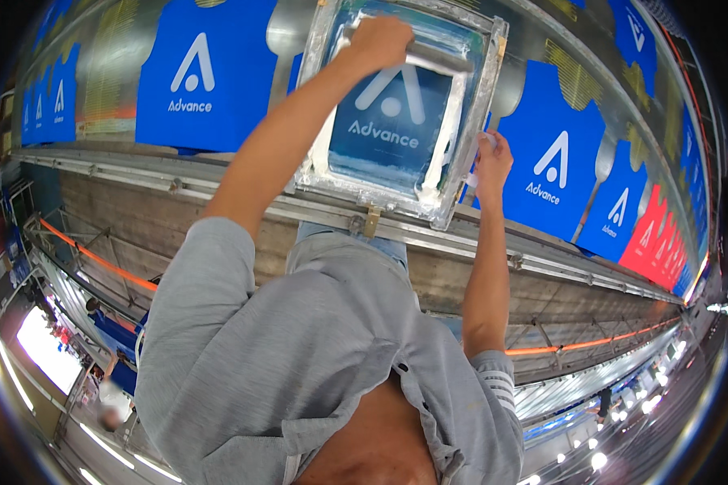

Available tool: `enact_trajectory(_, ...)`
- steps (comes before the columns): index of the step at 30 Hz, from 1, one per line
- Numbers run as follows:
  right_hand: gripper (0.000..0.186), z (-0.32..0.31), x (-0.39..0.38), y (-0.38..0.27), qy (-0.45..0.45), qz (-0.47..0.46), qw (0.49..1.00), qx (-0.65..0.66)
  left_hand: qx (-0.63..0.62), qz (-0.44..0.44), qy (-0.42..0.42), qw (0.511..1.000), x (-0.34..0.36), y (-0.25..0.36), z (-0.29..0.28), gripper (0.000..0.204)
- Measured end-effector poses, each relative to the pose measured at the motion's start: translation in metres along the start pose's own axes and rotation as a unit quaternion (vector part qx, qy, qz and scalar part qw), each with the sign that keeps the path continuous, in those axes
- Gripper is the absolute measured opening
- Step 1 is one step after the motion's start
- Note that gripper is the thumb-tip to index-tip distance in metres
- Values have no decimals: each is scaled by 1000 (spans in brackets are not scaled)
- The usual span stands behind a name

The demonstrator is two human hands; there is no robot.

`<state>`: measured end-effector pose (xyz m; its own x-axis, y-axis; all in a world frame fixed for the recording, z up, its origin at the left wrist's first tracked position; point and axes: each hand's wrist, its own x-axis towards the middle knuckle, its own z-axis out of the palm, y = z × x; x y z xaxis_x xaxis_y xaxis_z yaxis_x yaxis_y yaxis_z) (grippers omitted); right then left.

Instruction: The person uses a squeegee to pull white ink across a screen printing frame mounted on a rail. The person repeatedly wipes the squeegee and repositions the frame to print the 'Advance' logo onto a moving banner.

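My left hand [383,42] is closed on the handle of a squeegee [443,60], which lies across the upper part of a screen printing frame [479,97]. White ink lines the inside borders of the frame, and a pale emblem with lettering shows through its blue-green mesh [364,153]. Beside the frame's right edge is my right hand [493,166], its fingers bent together around a small whitish thing that I cannot make out. Blue cut shirt panels [239,97] with white printed emblems lie flat on both sides of the frame.
A long metal table [109,89] carries the panels, with red panels [659,234] farther right. A metal rail [137,179] runs along its near edge. Orange piping [97,257] stretches behind me, and another person [115,400] is at the lower left.
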<state>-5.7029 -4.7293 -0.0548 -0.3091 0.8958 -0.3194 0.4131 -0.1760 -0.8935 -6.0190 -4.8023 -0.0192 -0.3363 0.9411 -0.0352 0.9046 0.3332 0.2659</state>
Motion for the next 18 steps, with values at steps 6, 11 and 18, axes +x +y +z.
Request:
enact_trajectory(6,32,2,17,12,46,-84,991,-92,-113,4,133,985,-196,55,73,27)
enact_trajectory(11,34,8,19,19,117,-153,974,-121,-106,36,134,985,-290,77,75,48)
enact_trajectory(18,26,118,-23,7,121,-206,971,-8,-125,0,29,992,-296,-41,23,38)
